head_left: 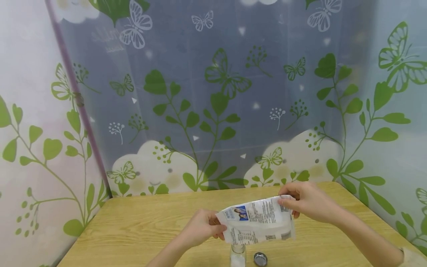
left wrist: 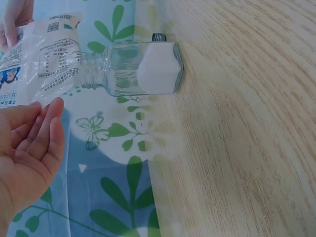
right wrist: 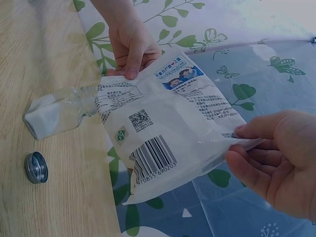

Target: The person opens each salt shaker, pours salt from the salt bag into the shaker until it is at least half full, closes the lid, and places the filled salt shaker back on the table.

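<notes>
Between both hands hangs a white printed plastic bag (head_left: 258,220), with a barcode and QR code on it in the right wrist view. The left hand (head_left: 203,228) pinches one end of it between thumb and fingers. At the opposite end, the right hand (head_left: 305,202) pinches a corner. Just below the bag stands a clear glass jar (left wrist: 118,69), partly filled with white powder (right wrist: 44,117). The bag hides part of the jar's mouth, and whether they touch I cannot tell. A silver metal lid (right wrist: 36,167) lies beside the jar.
The jar and lid are on a wood-grain table (head_left: 140,230), near its front edge in the head view. Behind and at the sides hangs a curtain (head_left: 186,122) printed with leaves, butterflies and clouds.
</notes>
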{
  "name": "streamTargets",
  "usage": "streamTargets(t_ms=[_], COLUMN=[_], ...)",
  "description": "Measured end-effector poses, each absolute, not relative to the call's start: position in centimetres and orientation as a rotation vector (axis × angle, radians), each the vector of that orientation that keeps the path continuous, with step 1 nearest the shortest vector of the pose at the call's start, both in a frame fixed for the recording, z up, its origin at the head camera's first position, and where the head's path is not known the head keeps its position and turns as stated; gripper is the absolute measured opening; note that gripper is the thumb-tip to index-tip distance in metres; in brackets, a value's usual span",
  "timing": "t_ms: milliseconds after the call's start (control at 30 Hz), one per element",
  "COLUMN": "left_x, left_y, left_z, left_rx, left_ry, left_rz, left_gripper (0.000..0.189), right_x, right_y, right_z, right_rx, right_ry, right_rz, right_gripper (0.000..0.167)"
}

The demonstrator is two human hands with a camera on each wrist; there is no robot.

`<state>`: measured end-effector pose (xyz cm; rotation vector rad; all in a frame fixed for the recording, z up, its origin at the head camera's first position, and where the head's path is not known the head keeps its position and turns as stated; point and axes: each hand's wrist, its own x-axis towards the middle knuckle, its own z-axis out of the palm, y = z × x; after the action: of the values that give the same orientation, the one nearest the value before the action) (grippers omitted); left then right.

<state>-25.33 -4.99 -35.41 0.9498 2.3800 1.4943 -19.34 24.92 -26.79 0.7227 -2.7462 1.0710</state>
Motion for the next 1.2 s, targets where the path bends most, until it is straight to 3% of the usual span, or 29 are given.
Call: streamTargets(t_ms=[1200], left_x=[-25.35], left_y=[-4.97], left_z=[-35.48], left_rx=[0.94], left_ry=[2.385], left_rz=[1.498], left_gripper=[0.009], right_x=[-19.43], right_y=[24.95], right_z=[-26.89], right_rx=[0.723], right_ry=[-2.74], right_rz=[1.066], right_gripper=[0.019])
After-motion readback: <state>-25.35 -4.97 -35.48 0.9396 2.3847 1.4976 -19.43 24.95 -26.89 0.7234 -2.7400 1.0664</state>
